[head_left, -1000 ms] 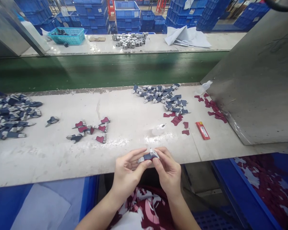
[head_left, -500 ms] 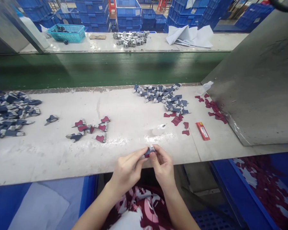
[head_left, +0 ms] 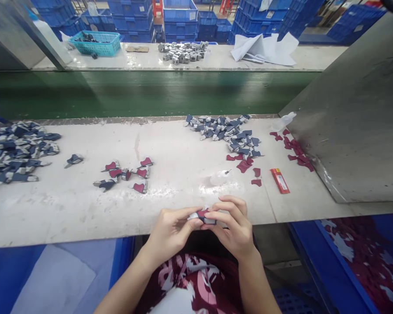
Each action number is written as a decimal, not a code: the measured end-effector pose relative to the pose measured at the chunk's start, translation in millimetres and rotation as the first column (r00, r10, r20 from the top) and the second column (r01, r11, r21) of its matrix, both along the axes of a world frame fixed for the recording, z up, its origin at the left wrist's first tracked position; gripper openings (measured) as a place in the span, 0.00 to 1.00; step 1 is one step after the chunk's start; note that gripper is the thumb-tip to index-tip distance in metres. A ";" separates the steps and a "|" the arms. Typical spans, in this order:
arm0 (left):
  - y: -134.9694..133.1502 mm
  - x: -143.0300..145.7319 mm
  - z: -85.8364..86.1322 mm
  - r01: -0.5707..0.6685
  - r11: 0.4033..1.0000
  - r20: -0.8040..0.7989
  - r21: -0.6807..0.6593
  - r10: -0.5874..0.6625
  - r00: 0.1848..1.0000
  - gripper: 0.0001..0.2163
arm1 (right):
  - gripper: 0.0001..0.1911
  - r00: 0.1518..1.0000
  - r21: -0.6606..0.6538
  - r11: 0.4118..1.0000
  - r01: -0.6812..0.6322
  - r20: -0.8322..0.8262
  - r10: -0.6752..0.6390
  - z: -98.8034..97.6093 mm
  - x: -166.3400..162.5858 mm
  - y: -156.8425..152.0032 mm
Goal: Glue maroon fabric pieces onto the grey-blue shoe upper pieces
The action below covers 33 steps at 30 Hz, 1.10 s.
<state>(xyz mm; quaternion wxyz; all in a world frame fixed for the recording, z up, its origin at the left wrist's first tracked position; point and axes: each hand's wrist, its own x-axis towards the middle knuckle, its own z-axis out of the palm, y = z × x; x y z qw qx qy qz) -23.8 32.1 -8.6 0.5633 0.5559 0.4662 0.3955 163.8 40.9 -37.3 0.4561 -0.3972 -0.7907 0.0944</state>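
Between my two hands, at the front edge of the bench, is a small grey-and-blue part with a maroon patch [head_left: 203,213] on its upper face. My left hand [head_left: 173,229] pinches its left end between thumb and fingers. My right hand [head_left: 233,224] grips the right end, fingertips lying on the maroon face. Just beyond my hands a clear squeeze bottle with a thin dark tip [head_left: 220,177] lies on the bench. Loose maroon patches [head_left: 244,165] lie to its right, below a pile of blue-and-grey parts [head_left: 221,128]. Several parts with maroon faces [head_left: 139,188] sit to the left.
A large heap of blue-and-grey parts [head_left: 18,150] covers the far left. A red packet [head_left: 280,181] and another clear bottle [head_left: 284,118] are on the right, near a metal panel [head_left: 356,113]. Blue bins [head_left: 327,261] stand below the bench. A teal basket [head_left: 96,47] is on the back shelf.
The part has been turned so its maroon face shows upward. My right hand's fingers have shifted and spread over it. The view has moved slightly.
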 end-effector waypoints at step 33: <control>13.1 -12.1 -8.1 0.019 0.998 -0.184 -0.057 -0.030 0.982 0.11 | 0.15 0.997 0.110 0.992 0.069 -0.042 -0.064 -24.7 -13.4 0.1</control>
